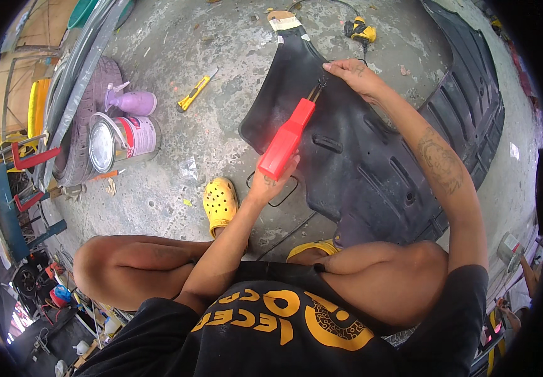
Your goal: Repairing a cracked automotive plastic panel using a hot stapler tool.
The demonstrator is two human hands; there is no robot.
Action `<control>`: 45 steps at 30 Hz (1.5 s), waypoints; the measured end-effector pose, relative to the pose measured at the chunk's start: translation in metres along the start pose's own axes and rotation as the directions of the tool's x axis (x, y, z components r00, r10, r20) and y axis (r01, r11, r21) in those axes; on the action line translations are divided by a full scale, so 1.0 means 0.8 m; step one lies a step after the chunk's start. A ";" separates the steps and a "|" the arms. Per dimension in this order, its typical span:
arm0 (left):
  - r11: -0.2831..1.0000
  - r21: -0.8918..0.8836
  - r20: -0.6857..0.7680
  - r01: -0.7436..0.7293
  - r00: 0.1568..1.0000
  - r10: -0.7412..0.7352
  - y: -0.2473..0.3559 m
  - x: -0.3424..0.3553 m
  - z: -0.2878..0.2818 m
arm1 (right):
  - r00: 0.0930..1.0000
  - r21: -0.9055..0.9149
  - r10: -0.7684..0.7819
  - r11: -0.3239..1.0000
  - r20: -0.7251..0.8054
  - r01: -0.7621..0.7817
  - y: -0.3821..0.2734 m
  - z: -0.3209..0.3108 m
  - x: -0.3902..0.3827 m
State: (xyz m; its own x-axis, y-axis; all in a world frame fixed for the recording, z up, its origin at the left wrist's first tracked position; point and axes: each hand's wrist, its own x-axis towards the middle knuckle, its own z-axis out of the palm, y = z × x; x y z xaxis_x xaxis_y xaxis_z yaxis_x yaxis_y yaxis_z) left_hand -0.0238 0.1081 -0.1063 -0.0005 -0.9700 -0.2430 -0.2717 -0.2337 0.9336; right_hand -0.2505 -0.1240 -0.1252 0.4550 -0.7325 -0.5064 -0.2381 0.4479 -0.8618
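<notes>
My left hand grips the handle of a red soldering gun. Its two metal prongs reach to the surface of a black moulded plastic panel, near a small dark rough spot; whether the tip touches cannot be told. My right hand is closed at the panel's upper right edge, thumb on top and the other fingers partly hidden. Pale masking tape covers the panel's narrow far end. The panel lies in front of my bent knees, its near end by my right leg.
A yellow utility knife lies on the concrete floor. To its left are a paint can, a purple spray bottle and a tyre. A yellow corded power tool sits beyond the panel, and ribbed black plastic at right.
</notes>
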 end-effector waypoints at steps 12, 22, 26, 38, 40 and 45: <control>0.997 -0.062 -0.005 -0.045 0.999 0.045 -0.026 0.002 0.009 | 1.000 0.003 0.016 1.000 -0.001 -0.016 -0.005 0.003 -0.001; 0.990 -0.063 -0.001 -0.123 0.992 0.123 -0.038 0.004 0.015 | 0.999 0.070 0.005 0.998 0.038 -0.008 0.003 0.001 0.005; 0.993 -0.093 -0.019 -0.074 0.997 0.073 -0.042 0.004 0.018 | 1.000 0.046 -0.012 0.999 0.025 0.011 0.000 0.003 0.004; 0.993 -0.061 -0.015 -0.103 0.995 0.102 -0.029 0.007 0.017 | 1.000 0.026 -0.002 1.000 -0.031 0.003 0.000 0.006 0.000; 0.988 -0.028 -0.023 -0.149 0.989 0.149 -0.029 0.008 0.015 | 0.999 0.002 -0.009 1.000 -0.050 0.009 -0.001 0.007 0.001; 0.990 -0.020 -0.009 -0.139 0.990 0.139 -0.029 0.008 0.011 | 0.999 0.003 -0.022 1.000 -0.030 0.023 0.001 0.003 0.002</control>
State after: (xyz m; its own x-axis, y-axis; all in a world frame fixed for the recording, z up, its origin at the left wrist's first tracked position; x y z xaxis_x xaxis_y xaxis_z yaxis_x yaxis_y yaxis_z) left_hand -0.0258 0.1078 -0.1322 -0.0298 -0.9937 -0.1083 -0.2498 -0.0976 0.9634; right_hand -0.2477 -0.1232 -0.1268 0.4341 -0.7575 -0.4876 -0.2249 0.4330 -0.8729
